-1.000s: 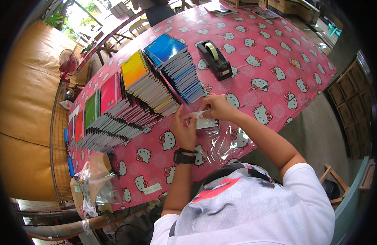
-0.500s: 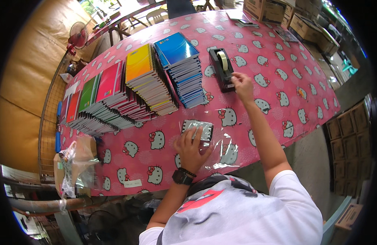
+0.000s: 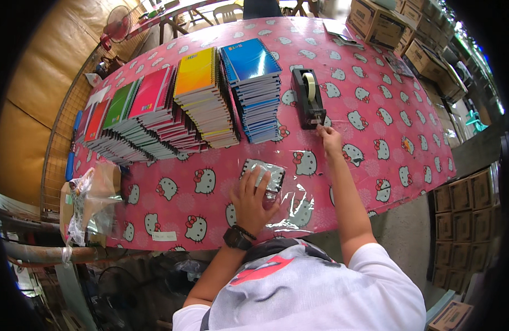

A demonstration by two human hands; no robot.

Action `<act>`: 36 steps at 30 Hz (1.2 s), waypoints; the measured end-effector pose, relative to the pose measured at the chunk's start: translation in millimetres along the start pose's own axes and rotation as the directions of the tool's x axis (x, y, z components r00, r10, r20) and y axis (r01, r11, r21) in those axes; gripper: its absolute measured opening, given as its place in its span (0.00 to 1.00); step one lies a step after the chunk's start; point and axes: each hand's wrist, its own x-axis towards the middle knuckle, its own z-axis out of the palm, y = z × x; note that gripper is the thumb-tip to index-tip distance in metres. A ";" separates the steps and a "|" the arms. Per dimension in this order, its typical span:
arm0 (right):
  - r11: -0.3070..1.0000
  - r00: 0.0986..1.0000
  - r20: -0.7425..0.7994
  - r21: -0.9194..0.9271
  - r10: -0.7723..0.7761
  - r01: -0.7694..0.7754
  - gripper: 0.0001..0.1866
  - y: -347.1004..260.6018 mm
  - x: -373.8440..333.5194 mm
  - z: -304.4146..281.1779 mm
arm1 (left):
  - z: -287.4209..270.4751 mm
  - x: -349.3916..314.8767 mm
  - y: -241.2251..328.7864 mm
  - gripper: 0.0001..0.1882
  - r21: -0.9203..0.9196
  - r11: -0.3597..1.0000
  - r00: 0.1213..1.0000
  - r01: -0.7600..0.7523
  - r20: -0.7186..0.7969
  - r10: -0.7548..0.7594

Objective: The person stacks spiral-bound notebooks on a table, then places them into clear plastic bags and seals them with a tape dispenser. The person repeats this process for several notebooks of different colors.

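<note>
My left hand (image 3: 250, 205) lies with its fingers spread over a small spiral-bound notebook (image 3: 272, 172) in a clear plastic sleeve, holding it flat on the table. Part of the notebook is hidden under the fingers. Farther off to the right, my right hand (image 3: 331, 141) pinches the end of the tape at the front of a black tape dispenser (image 3: 302, 105). A pale tape roll (image 3: 309, 87) sits in the dispenser. The strip between fingertips and cutter is short and hard to make out.
Tall stacks of spiral notebooks stand at the left, among them blue (image 3: 249, 58), yellow (image 3: 195, 71) and pink (image 3: 151, 91). A cardboard box with clear plastic (image 3: 103, 193) is at the near left. Cartons (image 3: 375, 25) stand at the far right. The tablecloth (image 3: 342, 187) is pink.
My right hand has moved toward me, from beside the dispenser's cutter to just past its front end. My left hand stays on the small notebook. The whole view has shifted slightly.
</note>
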 end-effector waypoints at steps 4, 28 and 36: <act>0.845 0.704 0.482 -0.182 0.522 -0.502 0.10 -27.7 -23.3 33.5 | 0.3 -4.3 -7.3 0.40 0.002 1.000 1.000 -0.010 0.003 0.010; 0.667 0.162 0.890 -0.430 0.426 0.608 0.21 -102.5 -52.9 121.5 | -26.2 33.5 -9.8 0.43 0.119 0.992 0.971 -0.036 0.239 0.007; 0.980 0.608 0.781 -0.197 0.144 0.020 0.19 -3.0 -74.3 63.0 | 2.4 36.4 -34.3 0.54 0.206 0.949 0.969 -0.237 0.119 0.216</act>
